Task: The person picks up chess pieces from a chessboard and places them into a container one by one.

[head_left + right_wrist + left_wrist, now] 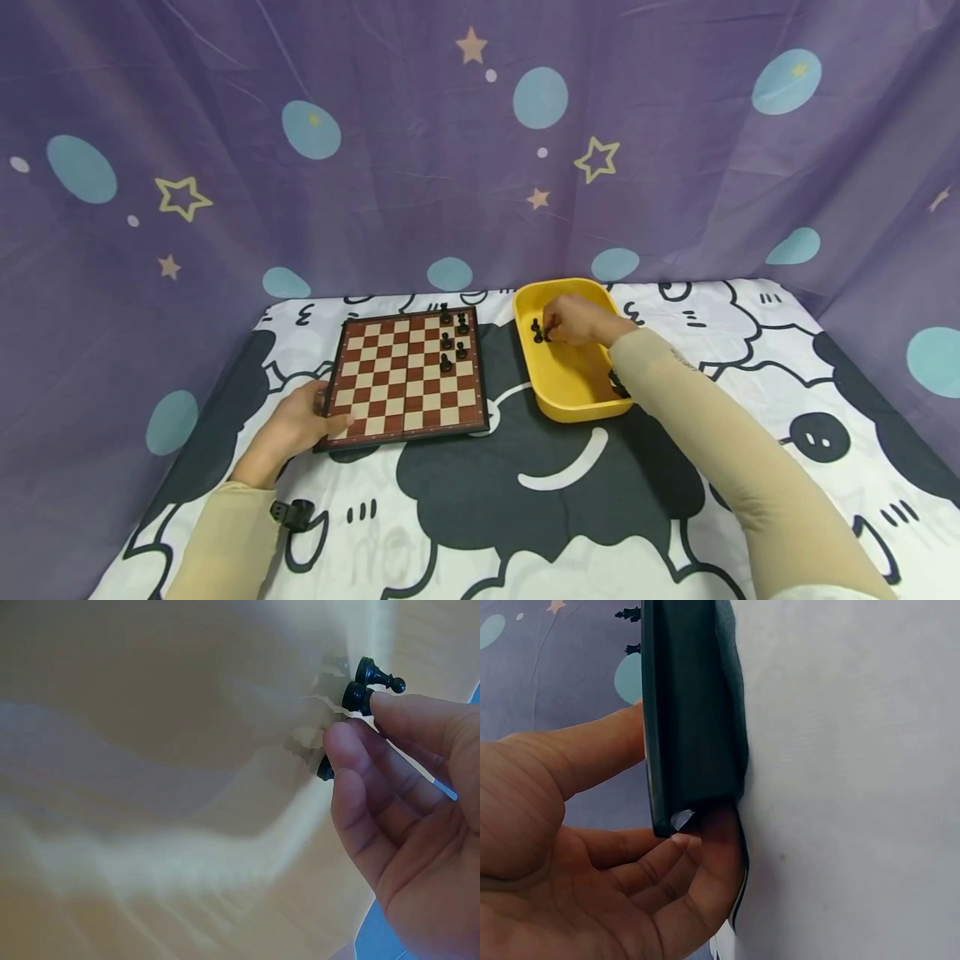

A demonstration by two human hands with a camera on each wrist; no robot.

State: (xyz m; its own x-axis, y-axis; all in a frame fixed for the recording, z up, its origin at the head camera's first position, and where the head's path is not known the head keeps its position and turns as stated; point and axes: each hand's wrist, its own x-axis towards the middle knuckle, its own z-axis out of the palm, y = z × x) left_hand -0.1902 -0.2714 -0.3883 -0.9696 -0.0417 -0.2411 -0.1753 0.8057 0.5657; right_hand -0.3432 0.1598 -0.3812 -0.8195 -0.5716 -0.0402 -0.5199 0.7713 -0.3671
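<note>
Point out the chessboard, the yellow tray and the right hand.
Chessboard (pixel 397 379), head view: bare squares near its middle.
Yellow tray (pixel 564 377), head view: bare floor inside it.
Right hand (pixel 577 320), head view: back of the hand.

Head view: soft, even light, curtain (pixel 450 218) duller than the white cloth (pixel 405 546); printed ovals (pixel 82 169) stretched near side edges. Black pieces (pixel 446 364) small, fine detail lost. Left wrist: dim, chessboard's (pixel 694 712) flank in deep shade, cloth pale, weave barely readable. Right wrist: hazy; yellow tray (pixel 150 862) washed to beige, pale glare streaks, blurred reflections; pawn (pixel 373 673) glints.
</note>
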